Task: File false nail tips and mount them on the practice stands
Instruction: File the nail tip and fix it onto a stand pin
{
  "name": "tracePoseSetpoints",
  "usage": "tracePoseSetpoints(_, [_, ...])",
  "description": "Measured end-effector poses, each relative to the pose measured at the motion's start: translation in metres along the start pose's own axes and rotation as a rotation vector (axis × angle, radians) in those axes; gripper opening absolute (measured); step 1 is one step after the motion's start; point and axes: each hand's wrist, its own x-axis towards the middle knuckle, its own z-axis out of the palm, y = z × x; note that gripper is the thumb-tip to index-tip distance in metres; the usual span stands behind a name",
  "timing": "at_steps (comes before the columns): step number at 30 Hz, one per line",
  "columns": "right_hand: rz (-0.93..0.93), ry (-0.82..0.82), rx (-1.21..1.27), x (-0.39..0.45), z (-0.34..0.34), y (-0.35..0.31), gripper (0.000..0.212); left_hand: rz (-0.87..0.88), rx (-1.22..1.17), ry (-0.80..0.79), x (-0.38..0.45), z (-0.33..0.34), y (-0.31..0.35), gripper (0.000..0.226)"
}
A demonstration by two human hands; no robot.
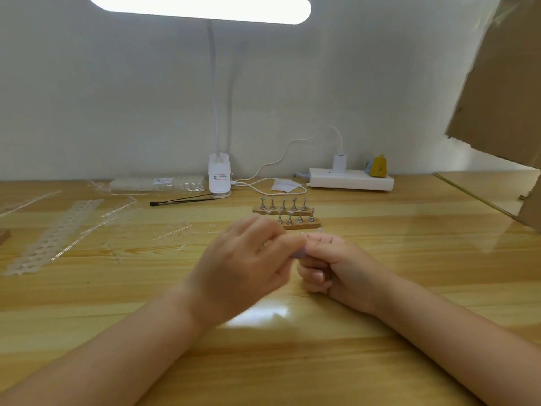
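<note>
Left hand (pixel 243 265) and right hand (pixel 336 265) meeting above table (pixel 409 259) centre, fingers curled, pinching blurred pale nail tip (pixel 298 254) between them. Practice stands (pixel 288 213) just beyond at 12 o'clock. Tip strips (pixel 55 232) at 10 o'clock.

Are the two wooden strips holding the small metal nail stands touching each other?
Apart. The head view shows a band of bare tabletop between the rear wooden strip and the front wooden strip, running their whole shared length.
</note>
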Motion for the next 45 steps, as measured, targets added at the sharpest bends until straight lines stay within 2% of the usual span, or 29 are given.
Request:
tracePoseSetpoints(2, [-0.004,-0.055,-0.057,0.0,0.0,0.0,0.006,0.059,-0.094,-0.02,0.003,0.007,0.014,0.023])
tracePoseSetpoints(3, [0.0,-0.068,-0.064,0.0,-0.001,-0.001,0.01,0.062,-0.127,-0.038,0.003,0.008,0.015,0.024])
tracePoseSetpoints(5, [0.015,-0.056,-0.017,0.0,-0.002,-0.001,0.009,-0.019,-0.121,-0.051,0.001,0.004,0.006,0.022])
tracePoseSetpoints(8, [0.015,-0.024,0.03,0.0,-0.002,0.001,0.019,-0.099,-0.039,-0.051,-0.003,-0.002,-0.006,0.016])
tracePoseSetpoints(12, [0.01,-0.082,-0.065,0.0,0.0,-0.001,0.012,0.057,-0.11,-0.019,0.002,0.007,0.013,0.018])
tracePoseSetpoints(13, [0.021,-0.084,-0.079,-0.001,0.0,-0.002,0.018,0.071,-0.119,-0.032,0.003,0.008,0.015,0.018])
tracePoseSetpoints(19, [0.044,-0.026,0.008,0.0,-0.001,-0.002,0.018,-0.058,0.001,-0.033,-0.003,-0.002,-0.007,0.017])
tracePoseSetpoints(21, [0.029,-0.041,-0.016,0.0,-0.001,-0.001,0.016,0.01,-0.043,0.01,0.001,0.001,0.004,0.019])
tracePoseSetpoints(24, [0.027,-0.066,-0.078,0.0,0.001,-0.001,0.016,0.094,-0.087,-0.023,0.005,0.006,0.019,0.012])
tracePoseSetpoints(26, [0.025,-0.037,-0.044,0.001,0.001,-0.001,0.01,0.02,-0.061,-0.049,0.003,0.003,0.011,0.015])
tracePoseSetpoints(29, [0.016,0.068,0.024,0.002,0.002,0.0,0.018,-0.093,0.021,-0.032,-0.002,-0.004,-0.007,0.016])
tracePoseSetpoints(32, [-0.017,0.112,-0.004,0.002,0.004,0.002,0.018,0.006,0.016,-0.007,0.001,0.0,0.003,0.027])
tracePoseSetpoints(34, [-0.016,0.095,-0.05,0.001,0.005,0.001,0.018,0.078,0.013,-0.014,0.004,0.005,0.014,0.025])
tracePoseSetpoints(40, [0.012,0.206,0.044,0.003,0.004,0.0,0.019,-0.011,0.076,-0.029,-0.002,-0.003,-0.007,0.017])
tracePoseSetpoints(45, [0.011,0.061,-0.083,0.0,0.006,-0.002,0.016,0.11,0.026,-0.029,0.003,0.004,0.012,0.021])
